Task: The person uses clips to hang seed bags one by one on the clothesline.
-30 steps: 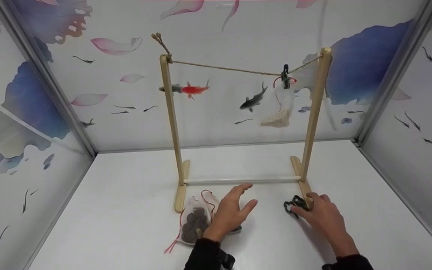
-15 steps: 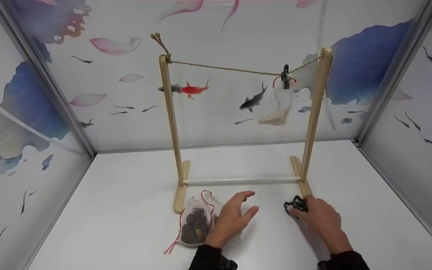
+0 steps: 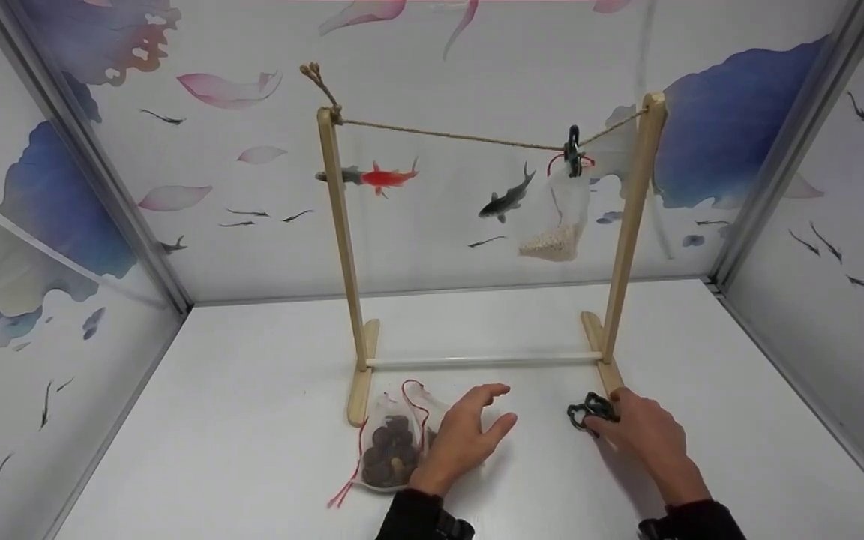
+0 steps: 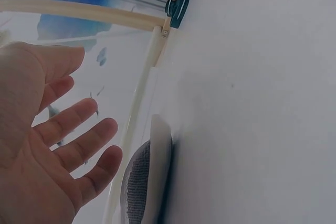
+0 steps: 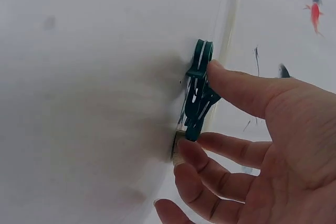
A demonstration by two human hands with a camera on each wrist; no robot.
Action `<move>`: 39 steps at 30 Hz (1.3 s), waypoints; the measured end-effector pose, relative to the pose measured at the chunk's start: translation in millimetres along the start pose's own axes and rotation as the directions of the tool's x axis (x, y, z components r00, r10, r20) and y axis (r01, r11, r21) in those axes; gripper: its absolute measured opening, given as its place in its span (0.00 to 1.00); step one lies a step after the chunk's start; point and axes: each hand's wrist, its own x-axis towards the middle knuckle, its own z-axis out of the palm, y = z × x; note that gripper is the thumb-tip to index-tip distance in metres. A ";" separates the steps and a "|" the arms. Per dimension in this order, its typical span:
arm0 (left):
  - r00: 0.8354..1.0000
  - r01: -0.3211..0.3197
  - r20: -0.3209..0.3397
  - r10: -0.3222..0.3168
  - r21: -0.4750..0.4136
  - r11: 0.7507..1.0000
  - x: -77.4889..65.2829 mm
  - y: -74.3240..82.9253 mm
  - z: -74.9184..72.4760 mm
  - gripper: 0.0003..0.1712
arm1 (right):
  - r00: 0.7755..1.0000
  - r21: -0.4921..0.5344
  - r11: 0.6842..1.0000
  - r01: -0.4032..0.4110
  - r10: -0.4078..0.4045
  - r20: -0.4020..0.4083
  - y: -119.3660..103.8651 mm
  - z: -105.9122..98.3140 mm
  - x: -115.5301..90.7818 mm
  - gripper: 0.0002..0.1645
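My right hand is at the table by the rack's right foot, pinching a dark green clip between thumb and fingers. More than one clip lies bunched there, and they overlap too much to tell apart. My left hand hovers with fingers spread and holds nothing. Beside it lies a mesh drawstring bag of dark round pieces with red cords. A second bag with grey contents is mostly hidden behind that hand in the head view. Another clip fixes a bag of pale grains to the twine.
A wooden rack stands on the white table, its twine tied between a left post and a right post. A white rod joins its feet. Printed panels wall the table's back and sides.
My right hand's thumb and fingers have closed in on the clips. The left hand has shifted slightly down and right. The hanging bag sways a little.
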 end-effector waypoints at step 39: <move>0.976 -0.202 0.077 0.204 -0.037 0.979 -3.4 48.4 -50.9 0.29 | 0.700 0.076 0.707 0.703 -0.669 -0.251 -85.7 -33.7 -52.7 0.22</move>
